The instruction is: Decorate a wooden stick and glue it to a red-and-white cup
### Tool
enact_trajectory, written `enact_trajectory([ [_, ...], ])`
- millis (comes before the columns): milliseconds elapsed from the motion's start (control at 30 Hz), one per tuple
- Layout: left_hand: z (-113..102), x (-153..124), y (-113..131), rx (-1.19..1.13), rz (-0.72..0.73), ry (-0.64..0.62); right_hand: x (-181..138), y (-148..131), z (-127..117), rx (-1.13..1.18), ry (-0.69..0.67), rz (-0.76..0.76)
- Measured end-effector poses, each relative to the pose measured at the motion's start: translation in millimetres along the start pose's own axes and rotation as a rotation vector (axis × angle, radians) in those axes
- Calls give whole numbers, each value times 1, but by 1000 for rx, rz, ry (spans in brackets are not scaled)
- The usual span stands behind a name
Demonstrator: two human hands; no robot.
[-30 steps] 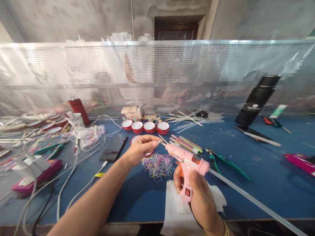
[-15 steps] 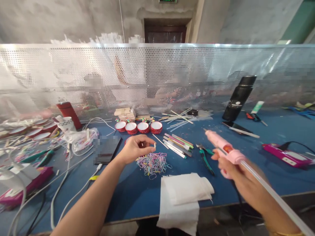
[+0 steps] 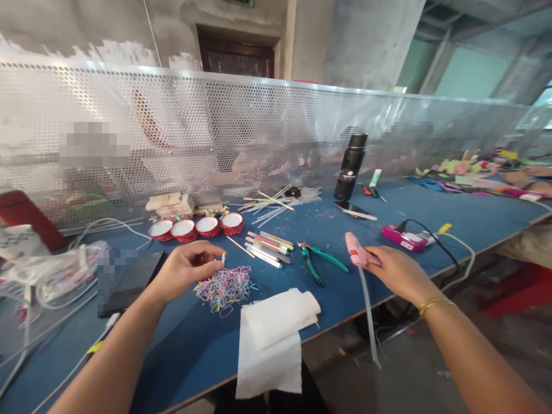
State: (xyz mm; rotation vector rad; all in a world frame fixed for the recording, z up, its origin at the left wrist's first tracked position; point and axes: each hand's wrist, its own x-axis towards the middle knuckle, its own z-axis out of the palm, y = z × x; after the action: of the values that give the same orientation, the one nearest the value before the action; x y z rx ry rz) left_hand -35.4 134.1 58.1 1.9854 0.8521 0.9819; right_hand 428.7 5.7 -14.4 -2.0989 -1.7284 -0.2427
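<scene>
My left hand (image 3: pixel 187 270) pinches a small pale piece (image 3: pixel 223 257) between thumb and fingertips, its kind too small to make out. Just beneath it lies a heap of thin pastel rubber bands (image 3: pixel 228 286). My right hand (image 3: pixel 394 270) is closed on the handle of a pink hot glue gun (image 3: pixel 357 253) near the table's front edge. A long translucent glue stick (image 3: pixel 370 319) trails from the gun down past the edge. Teal-handled pliers (image 3: pixel 317 261) lie with handles spread between the gun and several pens (image 3: pixel 268 251).
Small red drums (image 3: pixel 209 226) with white tops stand in a row behind my left hand. A white cloth (image 3: pixel 276 322) hangs over the front edge. A black flask (image 3: pixel 351 167), a phone (image 3: pixel 352 209) and a magenta power strip (image 3: pixel 404 237) sit to the right. Cables cross the left side.
My view has swung to the right. The glue gun has come down toward the table edge and turned, its glue stick now hanging. My left hand still pinches the small piece.
</scene>
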Motion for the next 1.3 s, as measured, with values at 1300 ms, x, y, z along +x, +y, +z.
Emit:
enact_trajectory([
  [1300,-49,-41,36,201,107,78,49,-377,51,120,-314,-372],
])
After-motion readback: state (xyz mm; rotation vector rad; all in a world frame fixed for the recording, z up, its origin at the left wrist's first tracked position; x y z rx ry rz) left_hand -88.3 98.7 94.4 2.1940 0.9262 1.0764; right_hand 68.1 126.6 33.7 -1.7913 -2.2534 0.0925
